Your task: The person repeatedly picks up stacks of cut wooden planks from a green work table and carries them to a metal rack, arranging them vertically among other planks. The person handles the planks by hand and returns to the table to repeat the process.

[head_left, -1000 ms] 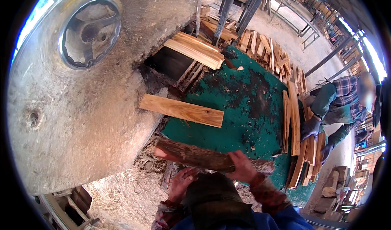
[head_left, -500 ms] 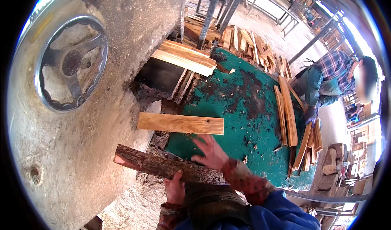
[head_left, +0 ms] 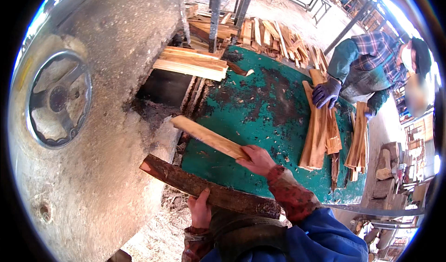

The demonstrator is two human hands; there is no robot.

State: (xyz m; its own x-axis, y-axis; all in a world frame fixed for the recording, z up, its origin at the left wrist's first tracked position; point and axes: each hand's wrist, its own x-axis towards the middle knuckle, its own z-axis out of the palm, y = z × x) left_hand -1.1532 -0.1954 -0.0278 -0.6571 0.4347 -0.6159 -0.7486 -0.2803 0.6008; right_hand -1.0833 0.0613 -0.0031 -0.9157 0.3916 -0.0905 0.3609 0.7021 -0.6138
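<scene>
A pale sawn board [head_left: 206, 135] slanted over the near left part of a worn green table [head_left: 241, 120], its near end gripped in a worker's right hand [head_left: 257, 160], the fingers closed around the wood. Whether the board touched the tabletop could not be told. Just below it, a dark, bark-covered slab [head_left: 200, 184] lay aslant in front of the worker's body, held in the left hand [head_left: 200, 209], the thumb pressed over its face and the other fingers mostly hidden. Red patterned sleeves showed at both wrists.

At the table's left stood a large, grimy machine panel [head_left: 121, 53] bearing a metal handwheel [head_left: 58, 98]. A stack of light boards [head_left: 190, 63] jutted from the panel's edge above a dark opening. Across the table, a co-worker [head_left: 378, 60] in a plaid shirt leaned in, one purple-gloved hand [head_left: 326, 93] spread on a cluster of boards [head_left: 316, 136], the other glove at a second bundle [head_left: 357, 141]. Beyond the table's far edge lay a heap of cut wood [head_left: 278, 39].
</scene>
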